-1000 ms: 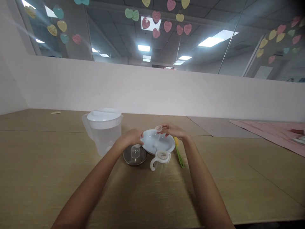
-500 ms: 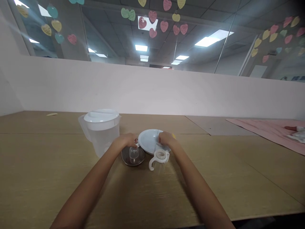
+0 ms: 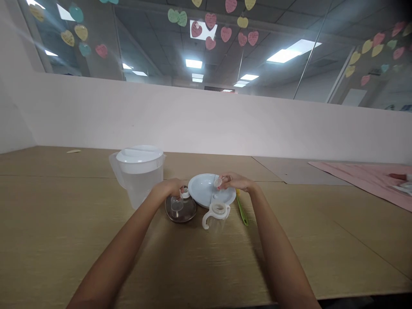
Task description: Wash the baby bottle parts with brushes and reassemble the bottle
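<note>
A small, round, translucent plastic cap is between the fingertips of the right hand, pinched above the white oval divided plate; the hand is nearly closed, its other fingers loosely curled. The left hand is closed down to a narrow grip on a small white plastic ring piece, just left of the plate and over the far edge of a dark, shiny, rounded metal tray. A clear plastic dome-shaped piece shows over the tray (whether it is joined to the ring piece, I cannot tell).

In front of the plate stands a clear bottle with a white handled collar, its mouth open at the top and one curved handle reaching out to the left. Right of the plate lies a green-handled brush, its yellow head near the rim. Beyond the left forearm stands a large translucent plastic pitcher with a white lid, handle to the left.

All this is on a light brown wooden tabletop. Farther right are a flat grey sheet and a pink cloth, with part of another person's hand at the picture's edge. A pale wall rises behind, below glass dotted with heart-shaped paper notes.
</note>
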Motion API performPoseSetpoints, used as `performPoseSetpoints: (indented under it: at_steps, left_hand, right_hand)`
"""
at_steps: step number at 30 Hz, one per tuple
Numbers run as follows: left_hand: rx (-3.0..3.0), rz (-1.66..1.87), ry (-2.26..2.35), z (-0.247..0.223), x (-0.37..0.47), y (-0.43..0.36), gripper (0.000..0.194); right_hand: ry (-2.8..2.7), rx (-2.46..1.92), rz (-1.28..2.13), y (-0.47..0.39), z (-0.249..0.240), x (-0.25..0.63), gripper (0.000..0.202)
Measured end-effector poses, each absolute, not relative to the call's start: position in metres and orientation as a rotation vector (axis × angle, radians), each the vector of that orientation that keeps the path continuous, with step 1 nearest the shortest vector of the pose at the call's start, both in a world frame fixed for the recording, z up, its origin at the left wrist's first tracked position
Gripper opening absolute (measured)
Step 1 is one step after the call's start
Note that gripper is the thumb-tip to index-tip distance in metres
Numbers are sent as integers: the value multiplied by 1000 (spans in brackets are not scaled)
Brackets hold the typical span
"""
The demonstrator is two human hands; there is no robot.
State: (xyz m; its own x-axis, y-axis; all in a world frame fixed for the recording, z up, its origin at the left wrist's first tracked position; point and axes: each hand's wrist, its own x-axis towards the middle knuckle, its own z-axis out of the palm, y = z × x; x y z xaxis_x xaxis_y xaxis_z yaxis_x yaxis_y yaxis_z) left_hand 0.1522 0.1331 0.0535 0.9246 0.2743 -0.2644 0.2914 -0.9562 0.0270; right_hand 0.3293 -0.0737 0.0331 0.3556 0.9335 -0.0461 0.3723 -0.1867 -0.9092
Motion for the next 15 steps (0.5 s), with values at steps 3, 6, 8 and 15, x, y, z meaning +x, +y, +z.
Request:
performPoseSetpoints:
  at_steps: [3, 6, 8, 15]
  left_hand:
    - [3011, -417, 427, 55, 151, 134, 37]
    - [3011, -428, 405, 55, 150, 135, 41]
    - [3013, -425, 375, 56, 150, 136, 47]
    - [3068, -318, 303, 52, 156, 132, 35]
  right_hand:
    - [-1072, -1605, 564, -82, 53, 321, 27]
    - [-1091, -1491, 463, -90, 76, 304, 27]
    - [-1147, -1451, 466, -95, 90, 290, 26]
    - [-1277, -1501, 518, -97, 111, 252, 25]
